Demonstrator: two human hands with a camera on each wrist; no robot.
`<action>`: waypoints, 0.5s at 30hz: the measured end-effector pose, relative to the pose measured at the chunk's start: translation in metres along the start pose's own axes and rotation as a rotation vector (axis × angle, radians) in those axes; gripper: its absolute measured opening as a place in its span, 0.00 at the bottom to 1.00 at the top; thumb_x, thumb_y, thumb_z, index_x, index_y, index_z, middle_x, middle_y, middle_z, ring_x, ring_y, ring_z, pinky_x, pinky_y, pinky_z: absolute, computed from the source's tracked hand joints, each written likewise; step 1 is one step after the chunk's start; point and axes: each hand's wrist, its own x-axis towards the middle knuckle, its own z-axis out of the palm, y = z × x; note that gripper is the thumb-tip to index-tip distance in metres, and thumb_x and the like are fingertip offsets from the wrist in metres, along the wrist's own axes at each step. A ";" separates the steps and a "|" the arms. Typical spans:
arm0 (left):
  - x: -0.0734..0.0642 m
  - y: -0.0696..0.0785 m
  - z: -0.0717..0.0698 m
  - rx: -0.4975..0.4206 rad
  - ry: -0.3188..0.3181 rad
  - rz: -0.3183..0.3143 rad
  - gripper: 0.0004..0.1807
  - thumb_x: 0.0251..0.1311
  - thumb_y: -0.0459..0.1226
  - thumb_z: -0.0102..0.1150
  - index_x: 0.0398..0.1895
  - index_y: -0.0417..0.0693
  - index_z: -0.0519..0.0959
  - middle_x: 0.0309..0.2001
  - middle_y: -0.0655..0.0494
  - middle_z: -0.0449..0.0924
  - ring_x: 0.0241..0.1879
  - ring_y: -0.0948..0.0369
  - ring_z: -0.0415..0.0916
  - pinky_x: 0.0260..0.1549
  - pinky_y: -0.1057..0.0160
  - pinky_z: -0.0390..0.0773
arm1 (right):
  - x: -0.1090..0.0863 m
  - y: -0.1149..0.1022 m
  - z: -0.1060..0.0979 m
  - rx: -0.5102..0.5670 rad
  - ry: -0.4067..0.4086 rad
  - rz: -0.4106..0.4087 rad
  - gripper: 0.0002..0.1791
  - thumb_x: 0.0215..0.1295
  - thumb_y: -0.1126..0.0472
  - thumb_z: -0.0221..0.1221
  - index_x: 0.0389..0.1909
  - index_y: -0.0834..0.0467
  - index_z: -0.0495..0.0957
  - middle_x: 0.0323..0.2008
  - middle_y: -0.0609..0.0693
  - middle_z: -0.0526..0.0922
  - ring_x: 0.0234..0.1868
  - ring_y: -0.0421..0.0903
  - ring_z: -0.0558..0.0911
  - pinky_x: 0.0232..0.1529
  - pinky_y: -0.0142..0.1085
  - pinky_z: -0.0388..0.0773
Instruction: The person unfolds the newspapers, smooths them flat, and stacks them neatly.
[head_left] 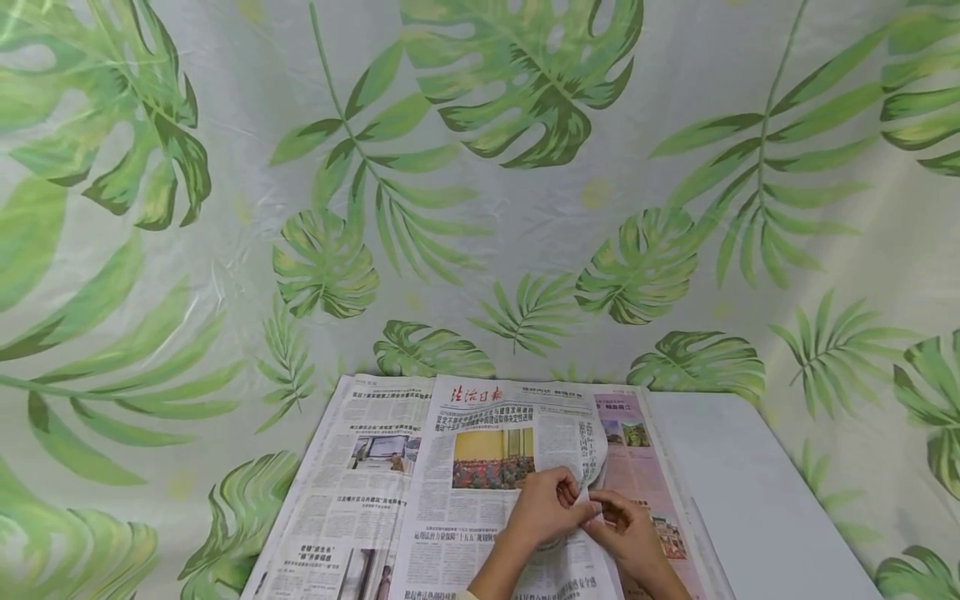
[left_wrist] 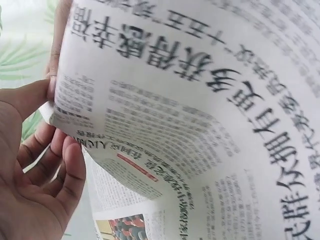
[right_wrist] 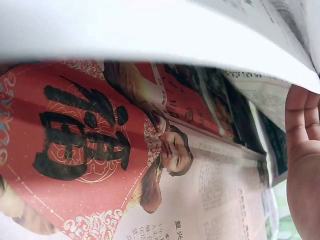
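Note:
A newspaper sheet (head_left: pixel 480 517) with a red title and a photo of a crowd lies spread out, its right edge lifted and curling over. My left hand (head_left: pixel 536 508) pinches that edge between thumb and fingers; the left wrist view shows the thumb of the left hand (left_wrist: pixel 35 160) at the paper's border. Close beside it, my right hand (head_left: pixel 630 537) grips the same edge, the two hands' fingertips nearly meeting. In the right wrist view, fingers of the right hand (right_wrist: pixel 305 130) reach up against the raised sheet, the thumb hidden.
Beneath lie more newspaper pages, one at left (head_left: pixel 330 475) and a pink-toned one (head_left: pixel 637 467) at right. A red picture (right_wrist: pixel 85 130) with a large black character shows under the raised sheet. The white table (head_left: pixel 757 500) extends right; a leaf-patterned curtain (head_left: pixel 525 208) hangs behind.

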 end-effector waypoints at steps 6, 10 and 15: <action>-0.001 0.005 0.003 0.050 0.011 0.016 0.17 0.53 0.48 0.75 0.29 0.48 0.79 0.22 0.60 0.78 0.19 0.75 0.67 0.21 0.75 0.70 | -0.002 0.005 0.000 0.001 -0.024 -0.011 0.21 0.63 0.80 0.61 0.56 0.82 0.70 0.49 0.42 0.83 0.46 0.32 0.84 0.42 0.28 0.84; -0.003 0.006 0.004 0.063 0.022 0.040 0.10 0.55 0.44 0.70 0.28 0.48 0.80 0.24 0.56 0.81 0.20 0.76 0.67 0.21 0.76 0.70 | -0.005 0.003 0.002 -0.074 0.031 0.110 0.21 0.64 0.75 0.65 0.57 0.76 0.74 0.44 0.43 0.82 0.40 0.34 0.83 0.38 0.31 0.84; -0.004 0.008 0.004 0.064 0.043 0.006 0.07 0.55 0.42 0.68 0.27 0.50 0.81 0.24 0.60 0.81 0.21 0.76 0.70 0.22 0.76 0.72 | -0.006 0.001 0.005 -0.114 0.082 0.221 0.22 0.65 0.72 0.65 0.59 0.74 0.76 0.42 0.47 0.81 0.39 0.35 0.81 0.38 0.30 0.84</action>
